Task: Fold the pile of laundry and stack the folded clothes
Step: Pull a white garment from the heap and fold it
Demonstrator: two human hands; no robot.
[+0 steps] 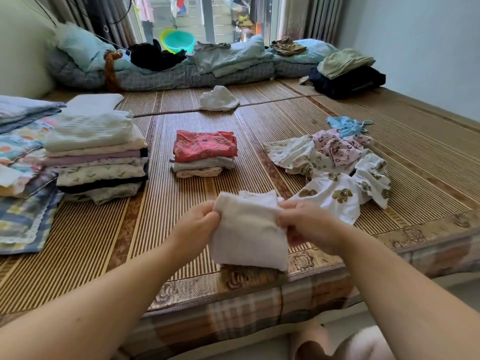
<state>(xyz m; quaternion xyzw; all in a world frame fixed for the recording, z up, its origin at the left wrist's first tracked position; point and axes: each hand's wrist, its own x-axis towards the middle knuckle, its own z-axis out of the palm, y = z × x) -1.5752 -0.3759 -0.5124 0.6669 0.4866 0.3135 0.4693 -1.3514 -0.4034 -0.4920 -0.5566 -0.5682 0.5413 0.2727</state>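
Left hand [198,224], right hand [309,226], white cloth [246,237], bamboo mat [98,229]

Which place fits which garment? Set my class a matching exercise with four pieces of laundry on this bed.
Column A
1 white cloth
2 red patterned top
3 bear-print garment
4 small white garment

Column B
a in the loose pile on the right
b alone, far back on the mat
c gripped by left hand and right hand
d top of the middle stack

Pairs: 1-c; 2-d; 3-a; 4-b
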